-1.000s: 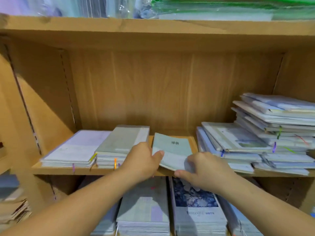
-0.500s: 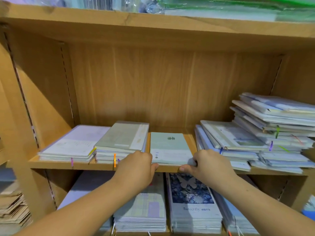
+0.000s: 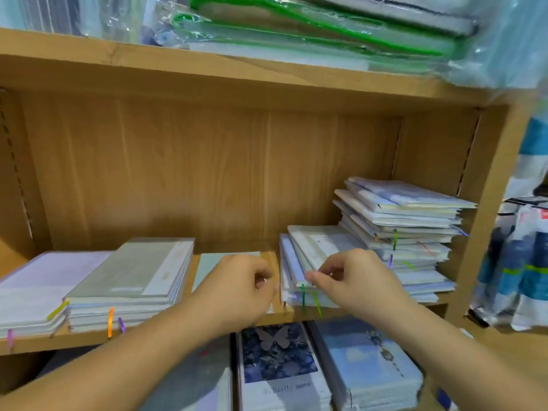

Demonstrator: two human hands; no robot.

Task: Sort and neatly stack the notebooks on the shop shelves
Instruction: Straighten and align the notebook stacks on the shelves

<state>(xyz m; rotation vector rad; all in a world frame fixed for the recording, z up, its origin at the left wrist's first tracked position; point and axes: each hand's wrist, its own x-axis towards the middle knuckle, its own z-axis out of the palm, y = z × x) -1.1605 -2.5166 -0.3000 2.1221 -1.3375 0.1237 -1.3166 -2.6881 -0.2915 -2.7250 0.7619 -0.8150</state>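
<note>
right hand (image 3: 358,280) fingers (image 3: 327,269): pinching the near-left corner of the top notebook (image 3: 320,241), pretty sure
left hand (image 3: 237,289) fingers: loosely curled, holding nothing i can see
which way: notebook runs far-right from the right fingers, long axis near-to-far-ish, right hand's way nearer
looks: thin, pale cover, sitting skewed
where: on the low stack (image 3: 292,280), middle shelf (image 3: 89,336), right of the pale green notebook (image 3: 216,262)

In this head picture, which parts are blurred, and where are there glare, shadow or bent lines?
Head view: motion blur smears the hanging packets at the right edge. Head view: the left hand and right hand look slightly soft. Head view: glare streaks the plastic-wrapped folders on top. Head view: the upper shelf board shades the back panel, and its edge bows from the wide lens.
</note>
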